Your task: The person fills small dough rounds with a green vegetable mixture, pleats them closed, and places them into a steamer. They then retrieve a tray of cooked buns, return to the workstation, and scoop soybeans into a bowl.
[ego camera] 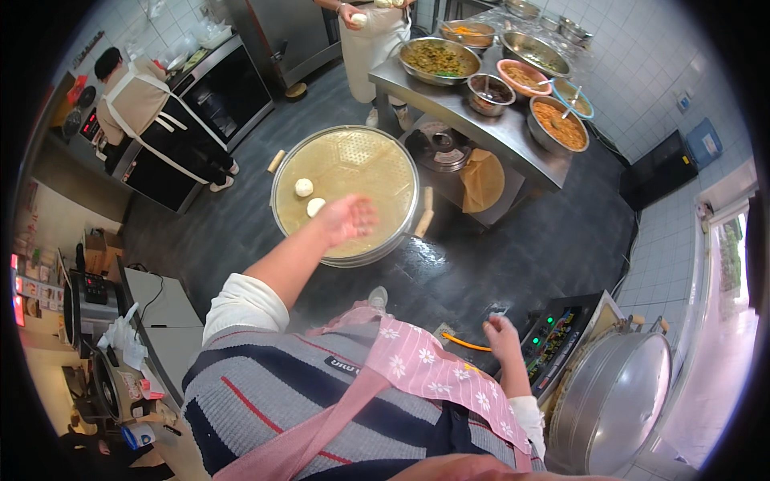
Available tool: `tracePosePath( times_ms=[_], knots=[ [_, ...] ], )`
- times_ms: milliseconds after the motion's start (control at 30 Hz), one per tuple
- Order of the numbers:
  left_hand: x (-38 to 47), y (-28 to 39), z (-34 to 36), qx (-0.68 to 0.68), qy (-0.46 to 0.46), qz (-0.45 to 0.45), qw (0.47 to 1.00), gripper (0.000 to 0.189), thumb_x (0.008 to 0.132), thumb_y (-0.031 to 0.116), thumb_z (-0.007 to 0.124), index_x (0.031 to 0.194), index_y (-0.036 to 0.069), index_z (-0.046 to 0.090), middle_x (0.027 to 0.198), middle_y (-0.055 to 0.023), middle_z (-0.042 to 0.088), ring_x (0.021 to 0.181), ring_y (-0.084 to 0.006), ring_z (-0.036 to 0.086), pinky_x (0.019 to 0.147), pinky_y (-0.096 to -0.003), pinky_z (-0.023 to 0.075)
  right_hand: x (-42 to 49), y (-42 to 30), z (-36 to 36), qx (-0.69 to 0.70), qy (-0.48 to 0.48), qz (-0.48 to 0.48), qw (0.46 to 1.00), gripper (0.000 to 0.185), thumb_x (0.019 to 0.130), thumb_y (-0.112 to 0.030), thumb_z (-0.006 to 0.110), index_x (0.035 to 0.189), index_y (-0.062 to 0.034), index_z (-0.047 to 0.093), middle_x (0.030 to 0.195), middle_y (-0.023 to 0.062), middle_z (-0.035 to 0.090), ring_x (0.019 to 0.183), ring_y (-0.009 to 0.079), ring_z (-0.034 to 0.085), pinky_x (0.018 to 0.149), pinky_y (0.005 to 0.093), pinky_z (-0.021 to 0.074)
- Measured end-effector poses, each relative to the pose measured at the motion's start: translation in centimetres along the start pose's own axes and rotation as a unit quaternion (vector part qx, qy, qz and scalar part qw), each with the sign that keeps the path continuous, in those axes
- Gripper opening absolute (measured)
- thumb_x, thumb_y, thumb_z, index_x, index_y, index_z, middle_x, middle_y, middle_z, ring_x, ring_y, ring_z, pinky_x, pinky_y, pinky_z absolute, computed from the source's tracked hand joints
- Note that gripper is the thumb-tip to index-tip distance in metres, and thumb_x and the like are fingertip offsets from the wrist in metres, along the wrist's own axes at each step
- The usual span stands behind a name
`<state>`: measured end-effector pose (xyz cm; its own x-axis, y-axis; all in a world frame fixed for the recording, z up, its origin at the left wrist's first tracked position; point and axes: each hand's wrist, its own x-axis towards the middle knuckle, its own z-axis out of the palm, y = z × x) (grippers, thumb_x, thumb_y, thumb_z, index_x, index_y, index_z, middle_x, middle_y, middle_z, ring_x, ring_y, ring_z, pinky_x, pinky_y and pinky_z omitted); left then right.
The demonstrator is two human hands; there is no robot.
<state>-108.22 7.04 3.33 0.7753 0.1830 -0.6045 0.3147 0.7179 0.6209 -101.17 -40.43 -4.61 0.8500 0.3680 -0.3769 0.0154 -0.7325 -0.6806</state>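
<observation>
My left hand (351, 221) is stretched over a large round metal steamer tray (367, 174) with a perforated, pale liner and wooden handles. Its fingers are apart and no object shows in it. Two white filled buns sit on the tray's left part: one bun (304, 187) farther off, the other bun (316, 207) right beside my wrist. My right hand (500, 334) hangs low at my right side, near an orange hose (466, 343) and a control panel with lit green dots. Its fingers are curled; whether they hold anything is unclear.
A steel table (433, 99) with several bowls of fillings stands ahead right. A person (373, 36) holding white dough stands behind it; another person (141, 102) bends at a counter, far left. A lidded steamer (625, 403) is at my right. A grey-topped counter (165, 294) is at left.
</observation>
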Motion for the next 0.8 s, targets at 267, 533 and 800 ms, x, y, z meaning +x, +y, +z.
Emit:
tracePosePath(
  times_ms=[267, 533, 800],
  knots=[
    [3.6, 15.9, -5.0, -0.075, 0.013, 0.126, 0.989, 0.039, 0.096, 0.034, 0.045, 0.118, 0.002, 0.047, 0.119, -0.0187, 0.053, 0.11, -0.0318, 0.054, 0.09, -0.0452, 0.0469, 13.0, -16.0, 4.3, 0.137, -0.104, 0.015, 0.985, 0.036, 0.086, -0.024, 0.066, 0.112, -0.0005, 0.059, 0.095, 0.0063, 0.064, 0.08, 0.0122, 0.059, 0.071, 0.0269, 0.0491],
    [16.0, 25.7, -5.9, -0.141, 0.005, 0.172, 0.975, 0.049, 0.095, 0.035, 0.048, 0.124, -0.003, 0.041, 0.123, -0.0212, 0.048, 0.114, -0.0346, 0.048, 0.096, -0.048, 0.0426, 27.8, -34.5, 9.9, 0.375, -0.165, -0.012, 0.912, 0.04, 0.094, -0.027, 0.056, 0.124, -0.0017, 0.049, 0.114, 0.0098, 0.057, 0.092, 0.0156, 0.06, 0.077, 0.0299, 0.0528],
    [24.4, 27.1, -4.6, -0.198, 0.045, 0.153, 0.967, 0.083, 0.092, 0.042, 0.052, 0.148, 0.002, 0.005, 0.152, -0.0236, 0.01, 0.141, -0.0413, 0.012, 0.111, -0.0542, 0.0226, 38.7, -43.5, 11.9, 0.503, -0.072, 0.026, 0.861, 0.057, 0.091, -0.036, 0.059, 0.132, -0.0009, 0.04, 0.121, 0.0128, 0.049, 0.106, 0.0238, 0.052, 0.084, 0.0409, 0.0487]
  ],
)
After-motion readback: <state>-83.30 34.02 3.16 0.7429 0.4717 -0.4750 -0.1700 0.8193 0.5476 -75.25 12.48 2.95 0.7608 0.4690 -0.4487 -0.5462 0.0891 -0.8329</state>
